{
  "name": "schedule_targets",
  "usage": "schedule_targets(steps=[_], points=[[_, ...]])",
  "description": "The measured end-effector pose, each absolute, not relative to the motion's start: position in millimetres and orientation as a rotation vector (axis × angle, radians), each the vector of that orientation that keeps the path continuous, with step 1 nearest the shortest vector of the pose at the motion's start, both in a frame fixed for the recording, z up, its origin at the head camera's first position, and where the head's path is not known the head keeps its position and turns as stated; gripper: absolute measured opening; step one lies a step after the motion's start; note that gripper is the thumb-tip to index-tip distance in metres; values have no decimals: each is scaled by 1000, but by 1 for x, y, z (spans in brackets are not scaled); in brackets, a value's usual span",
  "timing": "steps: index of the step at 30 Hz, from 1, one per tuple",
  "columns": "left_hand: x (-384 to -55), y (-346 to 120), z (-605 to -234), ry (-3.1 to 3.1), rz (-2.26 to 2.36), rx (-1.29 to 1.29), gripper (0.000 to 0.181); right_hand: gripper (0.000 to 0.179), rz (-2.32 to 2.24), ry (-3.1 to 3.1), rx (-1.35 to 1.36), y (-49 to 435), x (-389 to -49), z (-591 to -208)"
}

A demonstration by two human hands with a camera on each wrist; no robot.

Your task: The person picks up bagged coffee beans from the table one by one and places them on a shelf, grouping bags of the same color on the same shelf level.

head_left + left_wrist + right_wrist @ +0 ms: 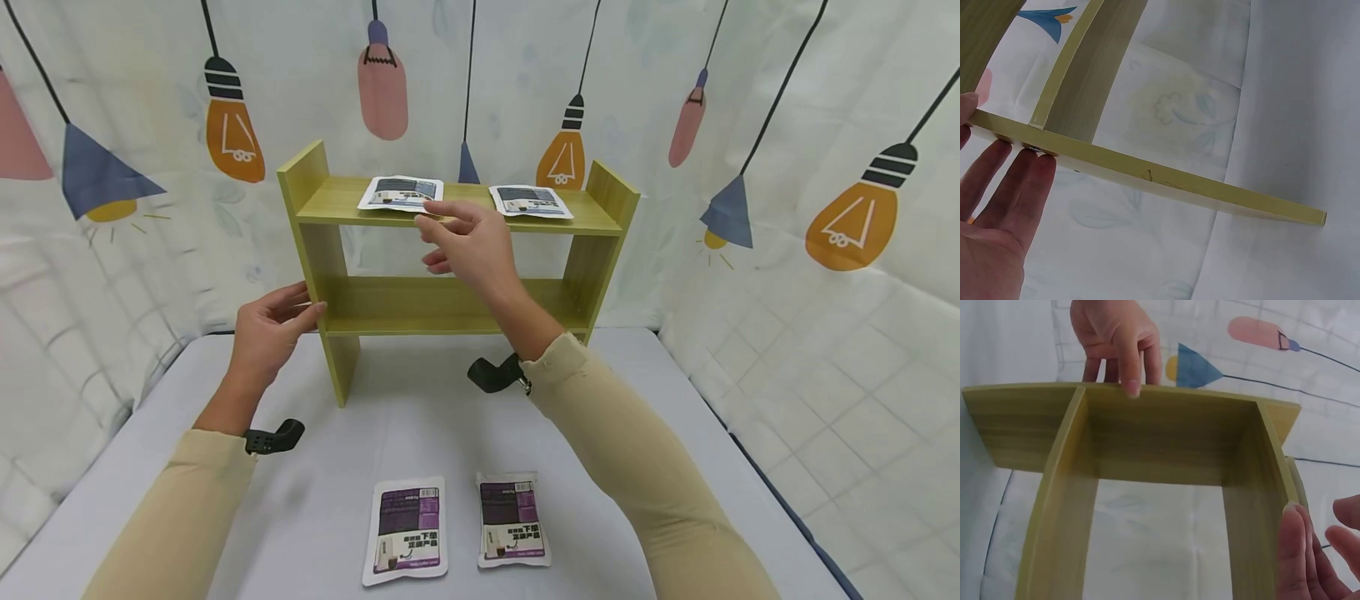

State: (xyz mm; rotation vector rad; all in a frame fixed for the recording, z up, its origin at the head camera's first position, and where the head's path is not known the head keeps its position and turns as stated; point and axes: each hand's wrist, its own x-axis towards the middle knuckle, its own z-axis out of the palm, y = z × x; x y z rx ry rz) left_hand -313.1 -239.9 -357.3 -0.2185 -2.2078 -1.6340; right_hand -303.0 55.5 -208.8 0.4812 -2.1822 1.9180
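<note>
A small two-tier wooden shelf stands on the white table. My left hand grips its left side panel, the thumb over the front edge and the fingers along the outer face, as the left wrist view also shows. My right hand is raised at the front edge of the top board, thumb and fingers apart, holding nothing. Its fingertips overlap the right edge of a white pouch lying on that board; whether they touch it I cannot tell. A second pouch lies farther right on the top board.
Two white pouches with purple and black labels lie flat on the table in front of the shelf, one on the left and one on the right. A curtain printed with hanging lamps is behind the shelf and along both sides.
</note>
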Motion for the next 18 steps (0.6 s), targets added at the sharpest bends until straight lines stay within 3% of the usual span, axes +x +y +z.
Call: schedule_targets(steps=[13,18], points=[[-316,-239,-358,-2202,-1633,-207,54,28,2061,-2065,589,78,-284,-266],[-315,-240,-358,-2199,-1630,-204,54,34,2092,-2124,537,87,-273,-297]])
